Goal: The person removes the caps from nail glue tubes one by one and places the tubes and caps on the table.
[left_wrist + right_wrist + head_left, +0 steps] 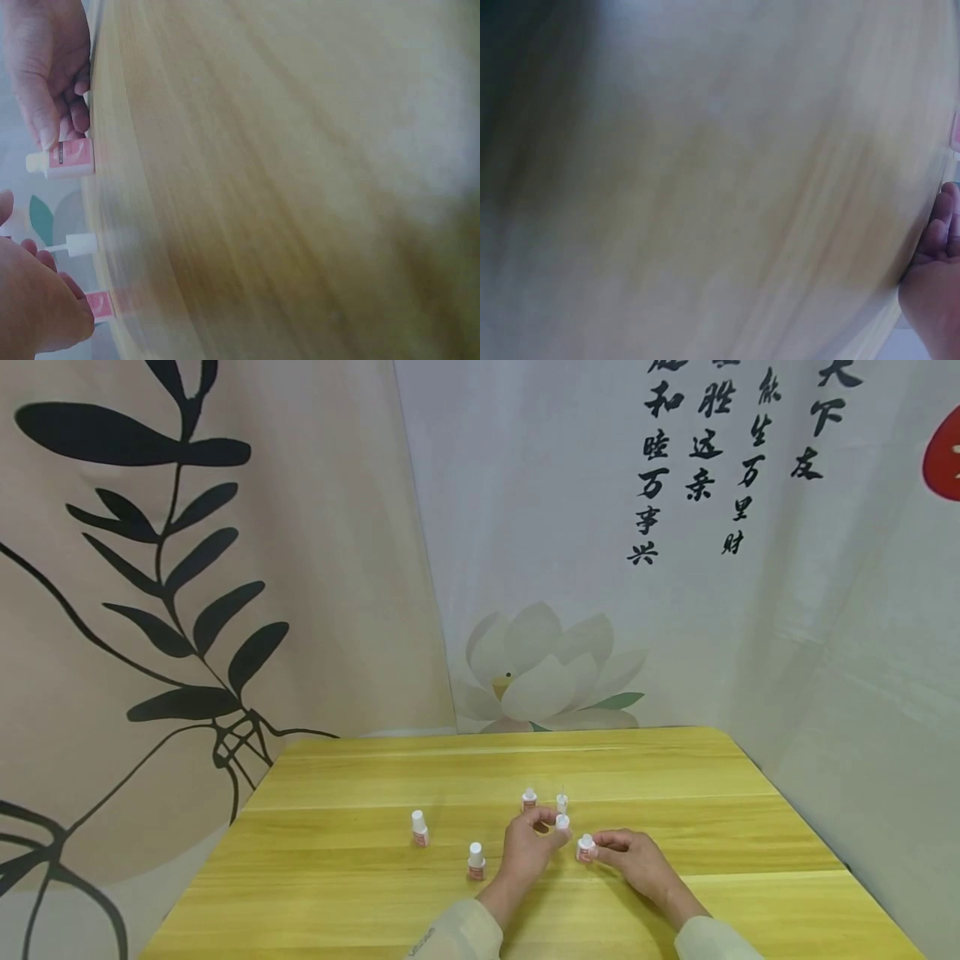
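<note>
My left hand (528,852) pinches a small white piece (562,822) between thumb and fingers, held above the table; its kind is mostly hidden. My right hand (641,864) pinches a small bottle (586,849) with a pink label and a short white top, upright on the table. In the left wrist view, the right thumb lies against this bottle (71,157). Just beyond the left hand, a white brush cap (562,803) stands with its thin stem upward. Beside it is another short-topped bottle (529,798), partly hidden by the left hand. The right wrist view shows mainly table and the right hand (937,277).
Two small bottles with tall white caps stand left of the hands: one nearer bottle (476,862) and one farther left bottle (420,828). The wooden table (337,885) reaches back to a printed cloth (360,568) with leaves and a lotus.
</note>
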A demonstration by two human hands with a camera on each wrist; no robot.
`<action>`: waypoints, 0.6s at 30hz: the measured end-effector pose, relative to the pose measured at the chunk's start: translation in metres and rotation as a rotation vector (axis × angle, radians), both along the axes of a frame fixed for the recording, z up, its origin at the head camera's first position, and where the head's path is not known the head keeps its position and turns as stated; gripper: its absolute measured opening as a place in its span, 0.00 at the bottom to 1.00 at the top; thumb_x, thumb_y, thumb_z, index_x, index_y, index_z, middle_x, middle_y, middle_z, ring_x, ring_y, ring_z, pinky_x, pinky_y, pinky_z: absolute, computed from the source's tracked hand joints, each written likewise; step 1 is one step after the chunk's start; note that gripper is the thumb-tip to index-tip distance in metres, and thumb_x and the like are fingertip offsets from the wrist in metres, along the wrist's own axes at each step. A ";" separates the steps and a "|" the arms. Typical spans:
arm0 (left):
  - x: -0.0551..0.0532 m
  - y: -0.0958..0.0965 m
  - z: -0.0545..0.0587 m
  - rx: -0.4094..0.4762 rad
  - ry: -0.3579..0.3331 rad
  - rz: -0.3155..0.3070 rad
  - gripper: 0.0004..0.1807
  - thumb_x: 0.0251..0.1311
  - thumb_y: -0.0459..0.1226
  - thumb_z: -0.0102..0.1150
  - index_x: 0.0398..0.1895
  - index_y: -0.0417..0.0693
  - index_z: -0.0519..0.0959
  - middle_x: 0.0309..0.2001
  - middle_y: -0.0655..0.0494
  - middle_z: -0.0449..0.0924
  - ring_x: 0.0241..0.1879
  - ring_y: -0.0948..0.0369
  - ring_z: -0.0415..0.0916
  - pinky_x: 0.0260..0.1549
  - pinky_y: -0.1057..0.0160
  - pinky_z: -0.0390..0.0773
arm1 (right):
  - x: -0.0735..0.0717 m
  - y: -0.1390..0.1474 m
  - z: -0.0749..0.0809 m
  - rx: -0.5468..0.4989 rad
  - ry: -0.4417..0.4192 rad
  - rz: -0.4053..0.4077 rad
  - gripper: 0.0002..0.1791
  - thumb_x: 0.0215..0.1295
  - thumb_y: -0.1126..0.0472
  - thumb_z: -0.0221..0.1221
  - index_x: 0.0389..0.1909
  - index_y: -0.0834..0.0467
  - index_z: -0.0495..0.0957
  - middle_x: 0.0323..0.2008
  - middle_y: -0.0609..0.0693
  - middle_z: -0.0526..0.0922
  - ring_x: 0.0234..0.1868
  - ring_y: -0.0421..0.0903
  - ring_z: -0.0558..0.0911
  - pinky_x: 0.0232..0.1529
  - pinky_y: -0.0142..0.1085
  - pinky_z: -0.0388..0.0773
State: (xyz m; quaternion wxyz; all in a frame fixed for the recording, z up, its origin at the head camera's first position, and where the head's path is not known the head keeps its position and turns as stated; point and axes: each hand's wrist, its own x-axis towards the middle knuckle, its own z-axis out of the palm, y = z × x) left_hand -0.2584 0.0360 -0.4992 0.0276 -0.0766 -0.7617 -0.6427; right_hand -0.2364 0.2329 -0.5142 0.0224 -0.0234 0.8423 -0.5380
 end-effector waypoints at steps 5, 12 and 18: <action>0.001 0.000 0.001 0.007 0.002 0.005 0.09 0.47 0.31 0.75 0.31 0.45 0.83 0.30 0.58 0.76 0.34 0.62 0.68 0.32 0.66 0.70 | -0.001 0.000 0.000 0.001 -0.002 -0.006 0.15 0.61 0.52 0.68 0.45 0.56 0.86 0.46 0.50 0.86 0.51 0.48 0.80 0.57 0.56 0.70; 0.002 -0.001 0.000 0.003 0.001 -0.004 0.10 0.47 0.30 0.75 0.32 0.45 0.83 0.30 0.60 0.77 0.33 0.62 0.70 0.33 0.66 0.72 | 0.000 0.000 0.000 -0.008 0.000 0.016 0.15 0.62 0.52 0.67 0.45 0.56 0.85 0.44 0.50 0.86 0.50 0.48 0.80 0.57 0.56 0.70; 0.002 -0.001 -0.003 -0.009 0.011 -0.003 0.10 0.47 0.31 0.74 0.32 0.45 0.83 0.31 0.59 0.77 0.34 0.62 0.70 0.34 0.65 0.73 | 0.000 0.000 0.001 -0.013 0.000 0.014 0.15 0.63 0.52 0.67 0.45 0.57 0.86 0.45 0.50 0.86 0.51 0.48 0.80 0.57 0.56 0.70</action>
